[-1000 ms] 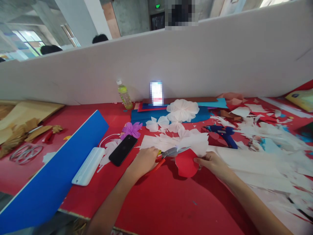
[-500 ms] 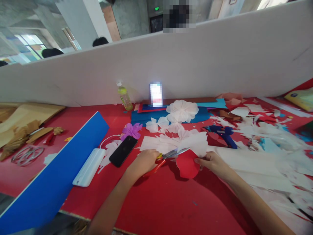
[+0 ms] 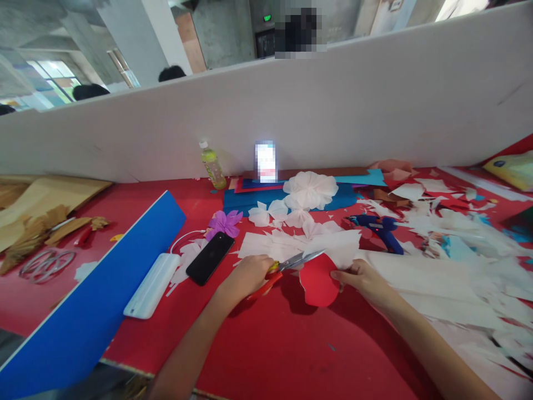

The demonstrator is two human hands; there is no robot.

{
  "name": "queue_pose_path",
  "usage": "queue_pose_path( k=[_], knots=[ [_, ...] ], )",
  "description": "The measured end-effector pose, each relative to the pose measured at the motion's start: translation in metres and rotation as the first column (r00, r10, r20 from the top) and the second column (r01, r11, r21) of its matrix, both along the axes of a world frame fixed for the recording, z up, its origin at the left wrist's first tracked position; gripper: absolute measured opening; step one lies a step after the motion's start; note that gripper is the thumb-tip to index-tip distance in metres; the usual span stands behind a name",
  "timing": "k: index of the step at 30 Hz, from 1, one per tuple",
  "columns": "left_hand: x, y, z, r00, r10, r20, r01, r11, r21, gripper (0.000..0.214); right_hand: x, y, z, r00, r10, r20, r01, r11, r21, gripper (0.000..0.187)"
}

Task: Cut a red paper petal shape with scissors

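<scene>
My left hand is closed round the red handles of a pair of scissors, whose blades point right over the top of a rounded piece of red paper. My right hand pinches that paper at its right edge and holds it just above the red table. The scissor blades lie at the paper's upper left edge.
A black phone and a white power bank lie left of my left hand, beside a blue board. White paper flowers, a purple flower, a blue glue gun, a bottle and white scraps fill the back and right.
The scissors and the red paper have shifted only slightly; both hands keep their hold. The view has dipped a little.
</scene>
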State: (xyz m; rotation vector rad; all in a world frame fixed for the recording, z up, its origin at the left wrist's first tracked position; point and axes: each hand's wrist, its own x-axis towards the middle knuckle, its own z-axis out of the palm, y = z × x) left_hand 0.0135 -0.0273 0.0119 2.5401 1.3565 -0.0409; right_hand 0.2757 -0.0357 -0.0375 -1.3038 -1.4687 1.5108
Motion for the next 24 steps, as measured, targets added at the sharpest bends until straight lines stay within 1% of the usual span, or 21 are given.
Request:
queue_pose_path(
  k=[5, 10, 13, 18, 24],
  knots=[
    [-0.004, 0.002, -0.001, 1.0, -0.003, -0.003, 0.003, 1.0, 0.013, 0.017, 0.001, 0.001, 0.002, 0.997, 0.023, 0.076, -0.025, 0.999, 0.028, 0.034],
    [-0.006, 0.002, 0.0, 1.0, -0.028, -0.002, 0.029, 0.999, 0.04, 0.019, 0.002, 0.001, 0.007, 0.987, 0.028, 0.156, -0.041, 0.996, 0.081, 0.035],
    [-0.006, 0.002, -0.001, 0.999, -0.031, -0.044, 0.033, 0.998, 0.06, 0.02, 0.004, 0.002, 0.006, 0.981, 0.036, 0.192, -0.051, 0.996, 0.074, 0.033],
    [-0.003, 0.002, -0.004, 0.994, 0.007, -0.11, 0.001, 0.997, 0.073, 0.022, 0.006, 0.002, 0.002, 0.962, 0.049, 0.268, -0.072, 0.994, 0.079, 0.029],
    [-0.001, 0.002, -0.004, 0.995, -0.003, -0.105, 0.008, 0.999, 0.047, 0.023, -0.001, -0.003, 0.012, 0.934, 0.028, 0.356, -0.061, 0.995, 0.083, 0.028]
  ],
)
